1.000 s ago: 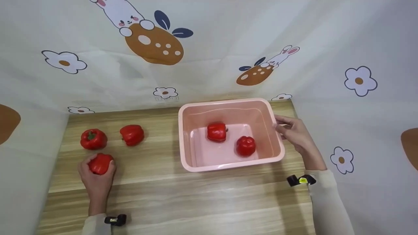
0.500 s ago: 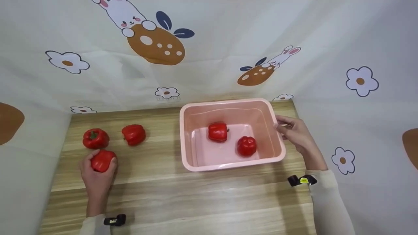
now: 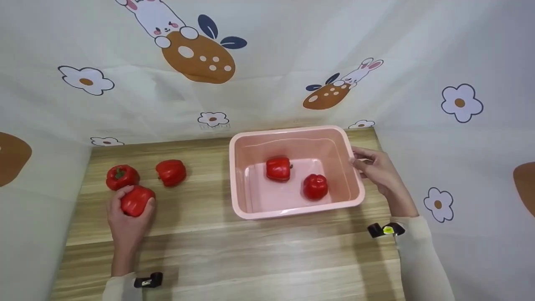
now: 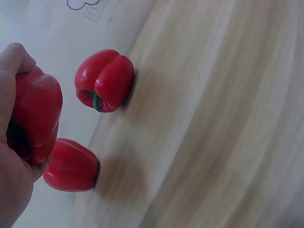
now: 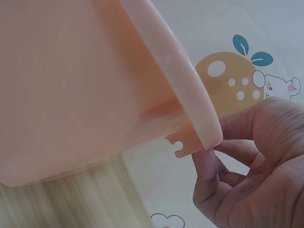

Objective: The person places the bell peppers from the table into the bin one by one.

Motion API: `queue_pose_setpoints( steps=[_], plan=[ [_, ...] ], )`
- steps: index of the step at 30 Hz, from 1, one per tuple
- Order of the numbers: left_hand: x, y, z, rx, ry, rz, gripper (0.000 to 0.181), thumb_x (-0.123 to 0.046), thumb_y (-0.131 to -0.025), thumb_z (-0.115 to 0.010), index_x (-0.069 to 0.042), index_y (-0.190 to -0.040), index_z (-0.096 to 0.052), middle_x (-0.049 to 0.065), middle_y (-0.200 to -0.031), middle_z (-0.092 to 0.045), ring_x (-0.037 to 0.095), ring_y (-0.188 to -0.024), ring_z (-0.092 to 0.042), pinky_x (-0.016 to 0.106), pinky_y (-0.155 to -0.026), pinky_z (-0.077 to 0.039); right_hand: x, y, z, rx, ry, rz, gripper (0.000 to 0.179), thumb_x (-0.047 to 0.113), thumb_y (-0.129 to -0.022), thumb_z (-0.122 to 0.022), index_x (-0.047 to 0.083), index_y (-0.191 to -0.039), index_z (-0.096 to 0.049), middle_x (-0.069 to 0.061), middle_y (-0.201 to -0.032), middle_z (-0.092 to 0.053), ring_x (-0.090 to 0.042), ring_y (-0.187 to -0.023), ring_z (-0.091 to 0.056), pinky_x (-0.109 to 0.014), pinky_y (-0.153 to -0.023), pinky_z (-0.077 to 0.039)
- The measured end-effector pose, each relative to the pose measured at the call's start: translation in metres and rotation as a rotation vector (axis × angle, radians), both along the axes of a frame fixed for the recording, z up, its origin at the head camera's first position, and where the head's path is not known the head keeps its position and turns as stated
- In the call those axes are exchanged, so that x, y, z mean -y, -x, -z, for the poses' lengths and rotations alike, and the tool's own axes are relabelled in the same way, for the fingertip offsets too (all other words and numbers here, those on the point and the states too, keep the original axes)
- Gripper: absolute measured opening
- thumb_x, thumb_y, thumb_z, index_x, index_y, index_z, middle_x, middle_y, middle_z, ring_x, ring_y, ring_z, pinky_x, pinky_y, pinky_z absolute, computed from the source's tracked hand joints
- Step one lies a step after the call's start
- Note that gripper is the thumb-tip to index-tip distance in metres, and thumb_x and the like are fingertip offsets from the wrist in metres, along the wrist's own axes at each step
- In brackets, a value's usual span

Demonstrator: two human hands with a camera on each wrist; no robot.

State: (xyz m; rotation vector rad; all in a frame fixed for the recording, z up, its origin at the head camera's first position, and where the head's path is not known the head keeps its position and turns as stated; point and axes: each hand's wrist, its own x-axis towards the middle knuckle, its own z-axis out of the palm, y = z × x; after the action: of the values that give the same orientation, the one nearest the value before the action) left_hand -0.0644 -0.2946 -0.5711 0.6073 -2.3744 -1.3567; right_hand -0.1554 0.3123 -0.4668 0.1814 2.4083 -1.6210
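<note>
My left hand grips a red bell pepper between thumb and fingers, its green stem end turned toward the palm in the left wrist view. Just beyond it on the wooden table sit two more peppers: one with its stem up and another lying on its side. At the right, my right hand pinches the rim of a pink plastic basin, thumb on top and fingertips curled beneath the lip. Inside the basin lie two red peppers, a left one and a right one.
Pale fabric printed with rabbits and flowers stands behind the wooden table and along both sides. The basin's far edge is close to the back fabric. A black device is strapped at each wrist.
My left hand has lifted its pepper and moved slightly forward and to the right. The right hand, the basin and the other peppers stay in place.
</note>
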Motion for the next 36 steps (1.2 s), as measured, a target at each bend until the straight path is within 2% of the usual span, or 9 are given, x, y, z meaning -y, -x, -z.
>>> queue_pose_setpoints(
  steps=[5,10,19,25,30,36],
  plan=[
    [-0.004,0.003,-0.006,-0.033,0.009,0.024,0.064,-0.017,-0.081,-0.083,-0.025,-0.137,-0.054,-0.008,-0.138,-0.049,0.006,-0.122,-0.043,0.029,-0.090,-0.046,0.000,0.002,-0.002,0.007,-0.008,-0.005,0.047,0.014,-0.098,-0.063,0.004,-0.143,-0.055,-0.011,-0.113,-0.060,-0.005,-0.082,-0.068,-0.033,-0.073,-0.063],
    [-0.009,0.004,-0.011,-0.066,0.022,0.064,0.065,-0.015,-0.079,-0.084,-0.022,-0.137,-0.054,-0.009,-0.139,-0.049,0.004,-0.122,-0.043,0.016,-0.088,-0.044,0.000,0.004,-0.008,0.017,-0.036,-0.009,0.047,0.013,-0.097,-0.062,0.005,-0.143,-0.055,-0.019,-0.118,-0.059,-0.007,-0.084,-0.068,-0.033,-0.072,-0.063],
    [-0.015,0.008,-0.014,-0.089,0.045,0.112,0.063,-0.012,-0.080,-0.082,-0.016,-0.136,-0.054,-0.004,-0.138,-0.050,0.003,-0.121,-0.044,0.015,-0.089,-0.043,0.000,0.003,-0.012,0.025,-0.079,-0.039,0.049,0.014,-0.097,-0.062,0.006,-0.145,-0.054,-0.025,-0.124,-0.059,-0.011,-0.088,-0.069,-0.035,-0.073,-0.064],
    [-0.019,0.011,-0.019,-0.137,0.054,0.131,0.062,-0.009,-0.077,-0.083,-0.014,-0.133,-0.057,-0.010,-0.133,-0.051,0.003,-0.120,-0.045,0.015,-0.088,-0.043,0.003,0.003,-0.012,0.014,-0.056,-0.047,0.048,0.010,-0.096,-0.063,0.004,-0.143,-0.055,-0.026,-0.122,-0.059,-0.011,-0.087,-0.071,-0.036,-0.071,-0.064],
    [-0.025,0.014,-0.028,-0.186,0.054,0.151,0.060,-0.007,-0.076,-0.083,-0.012,-0.130,-0.059,-0.009,-0.132,-0.052,0.004,-0.120,-0.046,0.018,-0.091,-0.042,0.003,0.004,-0.012,-0.002,-0.061,-0.030,0.047,0.008,-0.095,-0.063,0.001,-0.141,-0.056,-0.024,-0.119,-0.060,-0.012,-0.086,-0.070,-0.036,-0.069,-0.064],
    [-0.036,0.013,-0.041,-0.196,0.072,0.225,0.063,-0.005,-0.074,-0.086,-0.011,-0.131,-0.059,-0.002,-0.137,-0.052,0.004,-0.123,-0.045,0.013,-0.091,-0.043,0.004,0.004,-0.013,0.008,-0.078,-0.001,0.048,0.008,-0.094,-0.064,0.001,-0.141,-0.055,-0.023,-0.120,-0.058,-0.015,-0.086,-0.068,-0.035,-0.067,-0.063]
  ],
)
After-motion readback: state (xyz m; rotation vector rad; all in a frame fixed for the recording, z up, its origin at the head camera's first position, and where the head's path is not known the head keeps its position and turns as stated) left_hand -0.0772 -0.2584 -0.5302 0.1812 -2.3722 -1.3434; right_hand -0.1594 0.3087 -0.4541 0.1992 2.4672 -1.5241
